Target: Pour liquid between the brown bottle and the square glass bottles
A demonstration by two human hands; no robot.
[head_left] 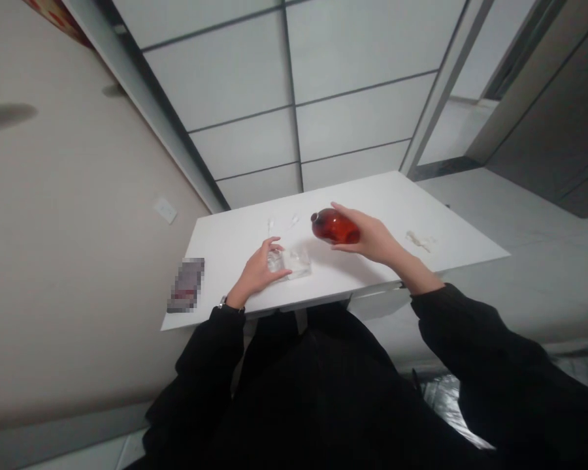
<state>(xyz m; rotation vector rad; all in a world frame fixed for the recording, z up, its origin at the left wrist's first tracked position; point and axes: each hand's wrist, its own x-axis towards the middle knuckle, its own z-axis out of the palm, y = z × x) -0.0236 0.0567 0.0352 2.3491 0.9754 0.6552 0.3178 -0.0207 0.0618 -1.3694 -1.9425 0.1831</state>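
Note:
My right hand (372, 236) is wrapped round a reddish-amber bottle (334, 225), holding it above the table. The bottle is tipped onto its side, its uncapped mouth pointing left. Below and to the left of it, my left hand (259, 269) curves its thumb and fingers round a clear container (274, 261) on the tabletop. Against this stands a clear square-looking container (298, 263); whether the two are one piece I cannot tell. Just behind lie two small clear pieces (294, 220), too faint to name. No liquid stream shows at the bottle's mouth.
The white table (367, 192) backs onto white panelled doors (240, 78). A blurred-out dark rectangular item (186, 285) lies at its left end. Crumpled whitish material (420, 241) is on the right. A wall with a socket plate (165, 210) borders the left side.

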